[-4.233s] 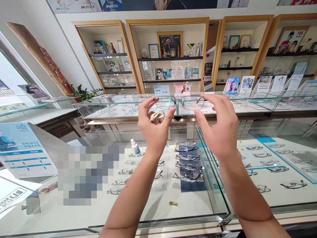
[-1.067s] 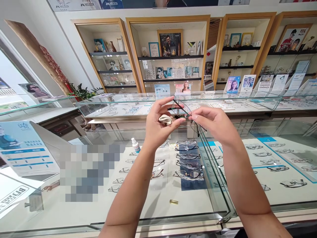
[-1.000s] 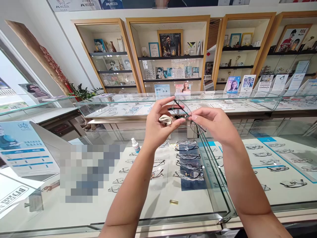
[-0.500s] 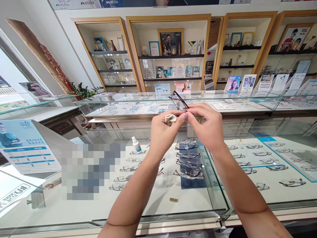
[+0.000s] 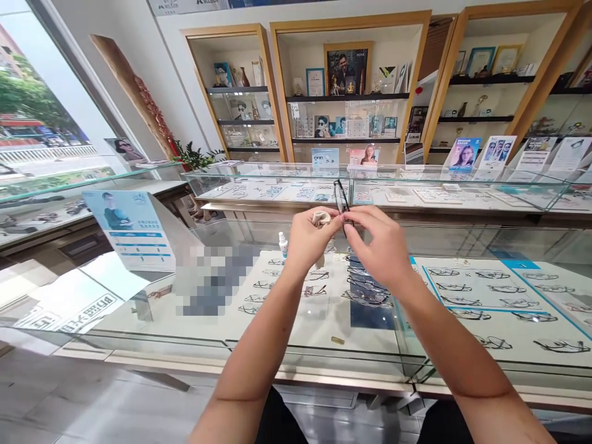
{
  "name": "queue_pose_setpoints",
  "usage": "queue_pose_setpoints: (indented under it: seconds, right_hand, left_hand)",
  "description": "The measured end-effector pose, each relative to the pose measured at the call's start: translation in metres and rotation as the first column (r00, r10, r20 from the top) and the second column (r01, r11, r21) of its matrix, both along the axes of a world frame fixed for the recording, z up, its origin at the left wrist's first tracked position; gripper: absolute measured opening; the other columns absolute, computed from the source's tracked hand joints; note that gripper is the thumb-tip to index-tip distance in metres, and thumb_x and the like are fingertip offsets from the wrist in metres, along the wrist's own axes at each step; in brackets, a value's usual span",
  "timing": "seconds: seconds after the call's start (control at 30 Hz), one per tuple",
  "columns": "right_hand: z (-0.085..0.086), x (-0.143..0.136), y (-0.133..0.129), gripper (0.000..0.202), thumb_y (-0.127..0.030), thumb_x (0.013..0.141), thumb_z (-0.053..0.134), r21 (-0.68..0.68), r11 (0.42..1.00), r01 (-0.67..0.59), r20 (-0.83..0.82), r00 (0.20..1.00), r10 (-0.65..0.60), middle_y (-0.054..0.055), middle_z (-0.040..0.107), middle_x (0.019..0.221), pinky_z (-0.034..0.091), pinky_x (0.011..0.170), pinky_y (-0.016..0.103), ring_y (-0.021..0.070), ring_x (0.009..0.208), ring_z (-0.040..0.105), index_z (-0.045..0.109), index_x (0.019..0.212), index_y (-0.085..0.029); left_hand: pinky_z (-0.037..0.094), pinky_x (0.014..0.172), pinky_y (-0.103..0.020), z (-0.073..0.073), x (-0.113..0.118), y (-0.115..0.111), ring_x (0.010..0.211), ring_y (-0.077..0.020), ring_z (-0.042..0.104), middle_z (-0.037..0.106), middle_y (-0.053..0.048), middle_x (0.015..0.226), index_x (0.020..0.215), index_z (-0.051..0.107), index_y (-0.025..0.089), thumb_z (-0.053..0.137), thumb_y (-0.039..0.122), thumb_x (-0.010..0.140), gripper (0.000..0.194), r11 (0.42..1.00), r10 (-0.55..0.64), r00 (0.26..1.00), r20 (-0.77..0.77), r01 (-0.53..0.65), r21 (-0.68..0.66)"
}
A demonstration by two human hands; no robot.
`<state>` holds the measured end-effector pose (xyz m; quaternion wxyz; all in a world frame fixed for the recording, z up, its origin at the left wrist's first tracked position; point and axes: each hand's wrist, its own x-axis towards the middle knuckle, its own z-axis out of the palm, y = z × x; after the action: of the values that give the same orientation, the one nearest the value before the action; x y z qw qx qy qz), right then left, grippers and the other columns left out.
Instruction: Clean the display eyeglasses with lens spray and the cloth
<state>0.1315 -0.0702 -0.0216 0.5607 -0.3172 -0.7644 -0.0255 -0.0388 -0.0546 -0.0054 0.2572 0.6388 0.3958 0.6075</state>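
Dark-framed glasses [image 5: 341,196] are held up between my two hands, above the glass counter, seen nearly edge-on. My left hand [image 5: 311,239] is closed round a pale cloth [image 5: 320,217], its thumb and fingertips at the glasses. The fingers of my right hand [image 5: 379,243] pinch the glasses from the right side. Both hands' fingertips meet at the frame. A small white spray bottle [image 5: 283,245] stands on the counter, left of my left wrist.
Rows of glasses [image 5: 370,296] lie in the display counter below my forearms. A small gold-coloured piece [image 5: 337,340] lies near its front. An upright blue-and-white sign [image 5: 124,228] stands at the left. Behind is another glass case [image 5: 287,206].
The view has shifted left, showing more window and floor. The glasses have turned from a slanted side view to nearly edge-on. The cloth remains in my left hand.
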Motion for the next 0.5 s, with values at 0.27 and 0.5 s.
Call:
queue_pose_setpoints:
  seconds: [0.27,0.5]
  right_hand:
    - [-0.047,0.026,-0.019,0.016,-0.034,0.099,0.064,-0.276,0.960,0.043,-0.071,0.995,-0.065,0.002,0.073,0.081,0.051,0.070,0.032,0.0184,0.072,0.063,0.077,0.097,-0.024]
    - [-0.123,0.113,0.042,0.024,-0.037,0.091,0.057,-0.424,0.789,0.444,0.028,0.878,-0.479,0.006,0.070,0.071,0.042,0.073,0.035,0.0207,0.069,0.059,0.070,0.079,-0.021]
  left_hand:
    - [0.041,0.059,-0.029,0.001,-0.047,-0.005,0.061,-0.0162,0.059,0.073,-0.002,0.070,0.083,0.081,0.020,0.076,0.037,0.081,0.018,0.992,0.061,0.880,-0.472,-0.107,-0.070]
    - [0.047,0.074,-0.033,-0.012,-0.064,0.029,0.089,-0.0254,0.072,0.082,-0.010,0.095,0.094,0.083,0.020,0.068,0.022,0.086,0.018,0.973,0.084,0.269,-0.959,-0.229,0.021]
